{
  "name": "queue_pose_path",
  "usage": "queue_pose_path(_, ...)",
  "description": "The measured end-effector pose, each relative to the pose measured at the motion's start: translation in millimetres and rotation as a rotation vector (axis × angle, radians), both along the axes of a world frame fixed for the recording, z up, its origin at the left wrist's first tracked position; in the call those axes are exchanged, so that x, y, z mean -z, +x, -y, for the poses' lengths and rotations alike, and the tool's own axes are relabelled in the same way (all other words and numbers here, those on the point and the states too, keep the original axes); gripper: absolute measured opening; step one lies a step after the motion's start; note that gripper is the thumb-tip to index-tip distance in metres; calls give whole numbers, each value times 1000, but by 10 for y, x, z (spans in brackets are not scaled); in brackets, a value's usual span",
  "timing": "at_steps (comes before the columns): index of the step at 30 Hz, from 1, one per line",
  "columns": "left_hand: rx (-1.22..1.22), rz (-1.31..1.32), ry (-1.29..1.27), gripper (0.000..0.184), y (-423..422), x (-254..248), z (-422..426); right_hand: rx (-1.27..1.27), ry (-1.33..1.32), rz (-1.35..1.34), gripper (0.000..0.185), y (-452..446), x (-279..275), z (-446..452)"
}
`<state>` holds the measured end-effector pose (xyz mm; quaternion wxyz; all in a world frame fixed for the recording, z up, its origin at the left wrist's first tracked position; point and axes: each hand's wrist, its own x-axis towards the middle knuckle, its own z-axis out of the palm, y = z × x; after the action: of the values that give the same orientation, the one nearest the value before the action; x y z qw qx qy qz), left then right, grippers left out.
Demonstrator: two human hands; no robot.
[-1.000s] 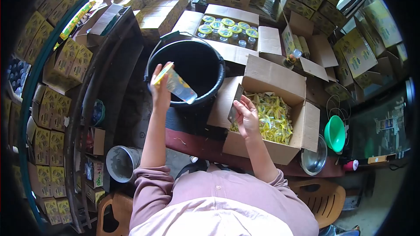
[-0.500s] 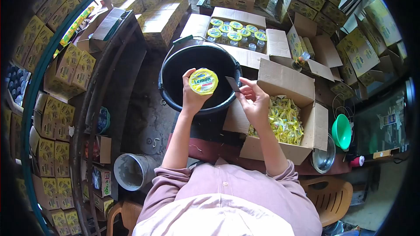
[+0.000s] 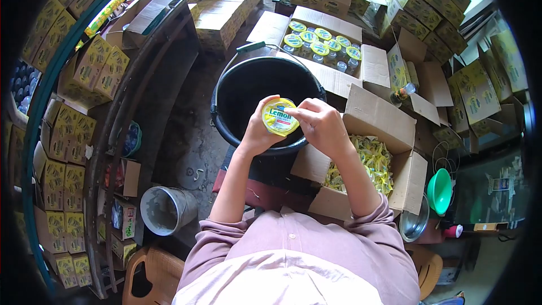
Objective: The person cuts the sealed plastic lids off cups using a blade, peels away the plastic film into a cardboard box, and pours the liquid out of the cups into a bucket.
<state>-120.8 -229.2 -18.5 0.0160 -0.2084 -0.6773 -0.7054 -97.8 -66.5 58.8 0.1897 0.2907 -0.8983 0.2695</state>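
Note:
My left hand point(image 3: 255, 133) is wrapped around a cup with a yellow-and-white lid point(image 3: 279, 116) marked "Lemon", the lid facing up toward me. Against the right part of that lid, the fingertips of my right hand point(image 3: 323, 126) are pinched together. Whatever sits in that pinch is hidden; the dark flat strip seen there earlier does not show. Both hands are over the near rim of a black bucket point(image 3: 237, 87). To the right, an open carton point(image 3: 377, 114) holds many small yellow packets point(image 3: 367, 161).
Behind the bucket, an open carton point(image 3: 375, 63) contains several yellow-lidded cups point(image 3: 319, 48). A jar point(image 3: 402, 94) lies beside it. A grey bucket point(image 3: 165, 210) stands at left, a green bowl point(image 3: 439, 191) at right. Stacked printed cartons point(image 3: 65, 133) line the left side.
My right hand has moved left from beside the cup onto its lid, and the dark strip has gone out of sight. The cup stays in my left hand. The camera view has shifted slightly.

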Motion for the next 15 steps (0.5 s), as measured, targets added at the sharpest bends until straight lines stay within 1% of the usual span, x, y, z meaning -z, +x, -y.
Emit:
queue_pose_path(6, 28, 58, -47, 80, 14, 1, 12, -39, 7, 30, 22, 3, 35, -7)
queue_pose_path(15, 60, 57, -34, 80, 22, -9, 18, -63, -10, 83, 26, 0, 64, 21)
